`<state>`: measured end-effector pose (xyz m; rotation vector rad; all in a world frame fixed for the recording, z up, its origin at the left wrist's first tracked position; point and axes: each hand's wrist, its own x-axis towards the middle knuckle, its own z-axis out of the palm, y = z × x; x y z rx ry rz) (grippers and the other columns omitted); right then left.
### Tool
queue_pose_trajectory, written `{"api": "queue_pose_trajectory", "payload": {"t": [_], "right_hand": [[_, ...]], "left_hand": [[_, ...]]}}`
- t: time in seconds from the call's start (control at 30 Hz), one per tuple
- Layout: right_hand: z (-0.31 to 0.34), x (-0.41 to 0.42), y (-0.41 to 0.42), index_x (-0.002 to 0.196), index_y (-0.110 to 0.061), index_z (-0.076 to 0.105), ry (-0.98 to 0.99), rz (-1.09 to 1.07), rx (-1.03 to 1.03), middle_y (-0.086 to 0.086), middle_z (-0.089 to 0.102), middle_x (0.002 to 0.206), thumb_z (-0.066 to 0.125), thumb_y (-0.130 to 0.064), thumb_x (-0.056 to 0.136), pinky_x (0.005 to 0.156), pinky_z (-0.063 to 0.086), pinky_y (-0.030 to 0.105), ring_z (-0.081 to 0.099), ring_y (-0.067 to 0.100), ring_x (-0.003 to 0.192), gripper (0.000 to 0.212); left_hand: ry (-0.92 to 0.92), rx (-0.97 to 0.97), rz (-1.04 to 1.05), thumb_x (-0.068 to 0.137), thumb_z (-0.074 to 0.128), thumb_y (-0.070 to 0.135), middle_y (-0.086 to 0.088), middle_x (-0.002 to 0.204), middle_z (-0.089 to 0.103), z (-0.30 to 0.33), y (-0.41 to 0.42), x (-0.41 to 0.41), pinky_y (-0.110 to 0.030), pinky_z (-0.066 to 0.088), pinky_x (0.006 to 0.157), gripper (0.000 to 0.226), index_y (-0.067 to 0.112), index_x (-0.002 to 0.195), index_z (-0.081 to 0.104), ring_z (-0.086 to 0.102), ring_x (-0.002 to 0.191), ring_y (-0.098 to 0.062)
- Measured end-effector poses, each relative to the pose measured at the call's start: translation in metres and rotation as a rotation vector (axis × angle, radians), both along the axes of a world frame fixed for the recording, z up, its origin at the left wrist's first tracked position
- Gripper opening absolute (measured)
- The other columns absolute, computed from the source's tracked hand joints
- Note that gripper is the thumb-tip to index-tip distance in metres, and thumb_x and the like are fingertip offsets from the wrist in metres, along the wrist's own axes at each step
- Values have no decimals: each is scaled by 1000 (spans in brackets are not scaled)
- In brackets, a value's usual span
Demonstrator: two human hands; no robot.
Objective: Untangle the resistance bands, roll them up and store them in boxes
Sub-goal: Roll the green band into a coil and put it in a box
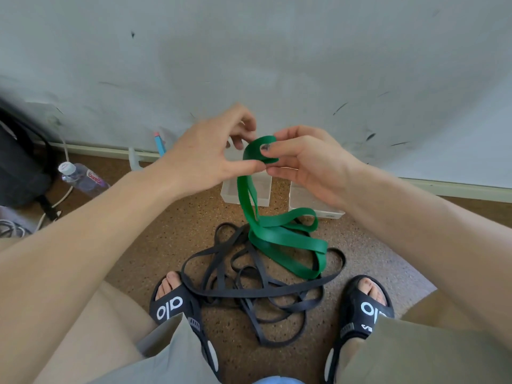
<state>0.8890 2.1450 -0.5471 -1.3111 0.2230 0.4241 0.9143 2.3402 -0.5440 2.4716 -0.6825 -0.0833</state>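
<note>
A wide green resistance band (pixel 279 236) hangs from my hands down to the floor, its lower loops lying on a heap of thin black bands (pixel 257 289). Its top end is curled into a small roll (pixel 259 149) held in the air. My right hand (pixel 307 162) grips that roll, thumb across its front. My left hand (pixel 210 151) pinches the band just below the roll with thumb and fingertips. Two clear plastic boxes stand on the floor beyond the bands, one on the left (pixel 231 194) and one on the right (pixel 313 203), both partly hidden by my hands.
My feet in black slides flank the black bands. A plastic water bottle (pixel 83 177) lies on the speckled floor at the left, beside a dark bag (pixel 19 162) and white cables. A grey wall with a skirting board closes the far side.
</note>
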Motion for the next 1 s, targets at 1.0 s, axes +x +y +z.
{"api": "queue_pose_trajectory", "payload": {"t": [1.0], "right_hand": [[-20,-6,4,86,-11,57,103,-92,364,10,68,83,67,1,93,75,59,22,65,17,75,17]], "left_hand": [[-113,121,-121,96,48,49,-6,96,67,-9,-1,-5,-46,54,78,46,12,123,56,64,87,-22]]}}
